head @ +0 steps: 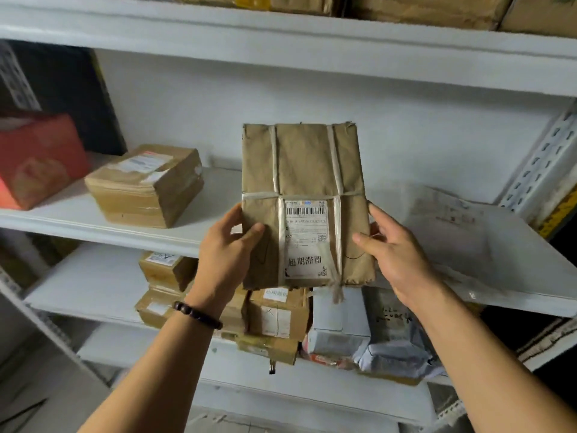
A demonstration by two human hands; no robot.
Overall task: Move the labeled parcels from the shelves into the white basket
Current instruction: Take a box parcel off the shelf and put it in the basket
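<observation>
Parcel in brown paper (pixel 299 170) was held upright in front of the middle shelf (pixel 93 220), with its label toward the camera.

The left hand (pixel 229 251) gripped the lower left edge, thumb on the front and fingers behind. The right hand (pixel 396 254) gripped the lower right edge in the same way. The parcel touched no shelf; it was in the air, above the boxes of the lower shelf. Its white label (pixel 306 226) showed a barcode, so I judge it belonged to the task. The white basket was not in view. To do this step well, it seemed wise to hold both edges firmly, not to pull on the pale straps (pixel 335 170), and to find the basket before lowering the parcel in.
</observation>
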